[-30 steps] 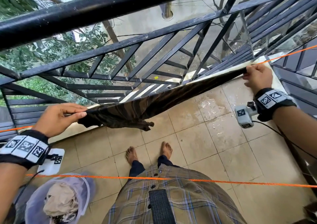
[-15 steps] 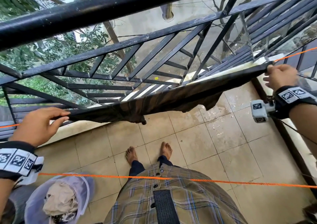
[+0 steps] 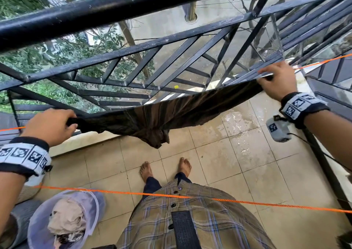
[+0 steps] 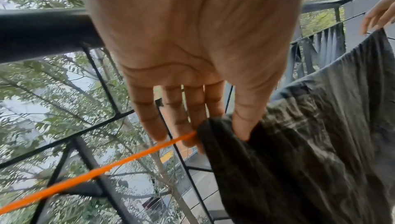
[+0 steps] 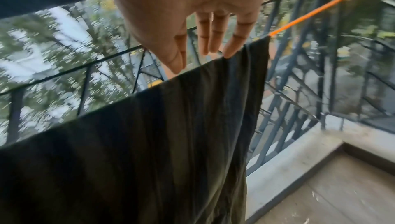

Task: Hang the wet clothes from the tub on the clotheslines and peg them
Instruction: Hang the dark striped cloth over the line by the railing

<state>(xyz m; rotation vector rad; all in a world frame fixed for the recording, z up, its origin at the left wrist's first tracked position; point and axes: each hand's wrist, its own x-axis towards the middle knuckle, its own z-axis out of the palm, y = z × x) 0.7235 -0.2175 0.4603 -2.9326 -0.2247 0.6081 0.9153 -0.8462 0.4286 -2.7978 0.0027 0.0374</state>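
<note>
Black metal railing (image 3: 133, 48) bounds the balcony. Behind it: green trees (image 3: 62, 52) and a concrete yard. Inside it: beige floor tiles (image 3: 247, 159), apparently wet in patches near its right corner.

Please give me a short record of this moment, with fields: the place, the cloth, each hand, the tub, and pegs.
place: tiled balcony with a black railing
cloth: dark striped cloth draped over the far orange clothesline, bunched in the middle
left hand: left hand pinches the cloth's left end at the line
right hand: right hand, fingers straight, touches the cloth's right end
tub: tub at lower left, clothes inside
pegs: none visible
</note>
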